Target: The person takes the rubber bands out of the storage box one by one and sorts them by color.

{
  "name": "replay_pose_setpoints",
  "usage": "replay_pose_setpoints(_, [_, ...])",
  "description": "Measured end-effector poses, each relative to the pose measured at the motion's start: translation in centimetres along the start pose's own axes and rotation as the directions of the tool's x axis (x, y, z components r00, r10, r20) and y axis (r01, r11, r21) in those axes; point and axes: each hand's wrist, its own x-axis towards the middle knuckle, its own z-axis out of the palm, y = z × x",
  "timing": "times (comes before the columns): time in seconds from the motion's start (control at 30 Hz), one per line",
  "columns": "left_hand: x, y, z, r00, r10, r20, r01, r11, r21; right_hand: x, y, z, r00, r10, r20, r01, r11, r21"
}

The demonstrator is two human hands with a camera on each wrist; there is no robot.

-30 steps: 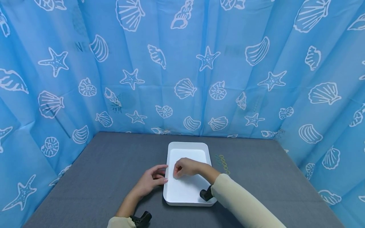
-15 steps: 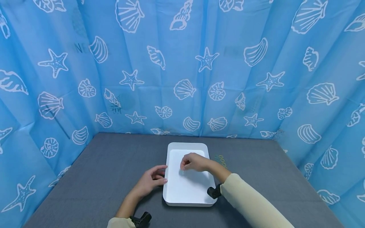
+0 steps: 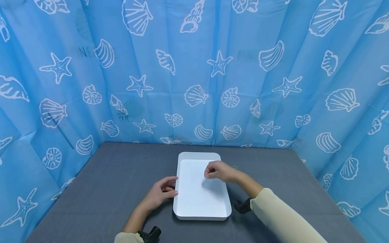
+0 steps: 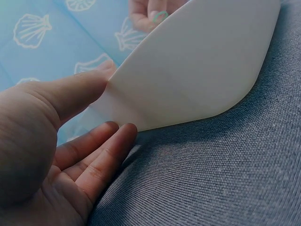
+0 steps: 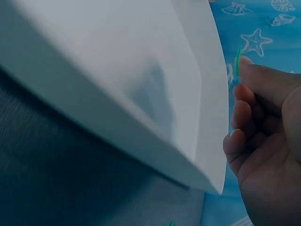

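Observation:
My right hand (image 3: 220,171) pinches a small green rubber band (image 5: 239,61) between thumb and forefinger, with the other fingers curled below. It hovers over the right side of a white rectangular tray (image 3: 199,211), and the band's loop shows in the left wrist view. My left hand (image 3: 161,192) rests at the tray's left side. In the left wrist view its thumb reaches the rim, while the fingertips touch the outer wall near the cloth. The tray's visible inner floor is plain white.
Yellow loops (image 3: 235,167) lie on the grey cloth (image 3: 273,182) right of the tray, mostly hidden behind my right hand and forearm. A bit of green (image 5: 171,224) shows at the lower edge in the right wrist view. A blue shell-patterned curtain (image 3: 194,74) surrounds the table.
My right hand has moved right and away from me, from the tray's left-middle to its right side, rising off the floor. Its forearm now covers most loops. My left hand stays put.

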Motion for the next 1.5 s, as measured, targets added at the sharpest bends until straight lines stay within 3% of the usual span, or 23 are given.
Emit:
replay_pose_setpoints(0.5, [0.1,-0.3,-0.2,1.0,-0.004,-0.009,0.005,0.999,0.034,-2.7,3.2,-1.6,0.992,-0.019,-0.126,0.021,1.0,0.013])
replay_pose_setpoints(0.8, [-0.1,-0.2,-0.1,1.0,-0.004,-0.011,0.004,0.999,0.039,-4.2,5.8,-2.2,0.976,-0.009,-0.216,0.002,1.0,-0.03])
replay_pose_setpoints(1.23, [-0.2,-0.1,-0.2,1.0,-0.003,-0.008,0.003,0.999,0.037,-5.4,8.6,-1.8,0.942,0.074,-0.329,-0.083,0.996,-0.014])
replay_pose_setpoints(1.5, [-0.1,-0.1,-0.1,1.0,-0.015,-0.014,0.016,0.999,0.038,-5.9,9.9,-1.4,0.939,0.1,-0.328,-0.117,0.993,-0.031])
